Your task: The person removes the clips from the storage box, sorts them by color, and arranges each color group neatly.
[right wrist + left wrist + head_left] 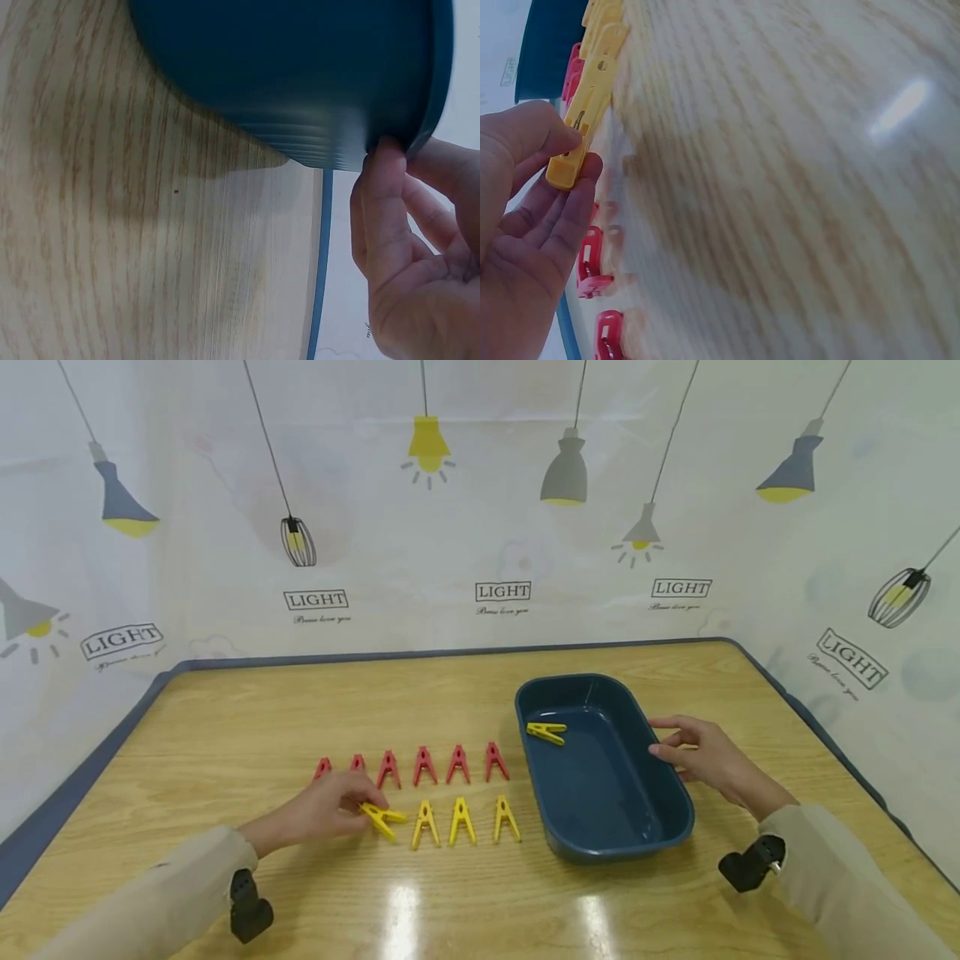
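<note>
My left hand (330, 806) pinches a yellow clothespin (384, 818) between thumb and fingers, just left of the row of yellow clothespins (461, 821). In the left wrist view the thumb presses one flat side of the held clothespin (585, 112), with fingers behind it. A row of several red clothespins (423, 766) lies farther back, the leftmost partly hidden by my left hand. My right hand (708, 756) grips the right rim of a dark blue plastic tub (558, 835), thumb at the rim, fingers against the outer wall (300, 90). One yellow clothespin (546, 732) lies inside the tub.
The wooden table (300, 902) has a blue border along its back and sides. Behind it stands a white backdrop (412, 527) printed with lamps. Each wrist wears a small black camera, the left one (249, 906) close above the table.
</note>
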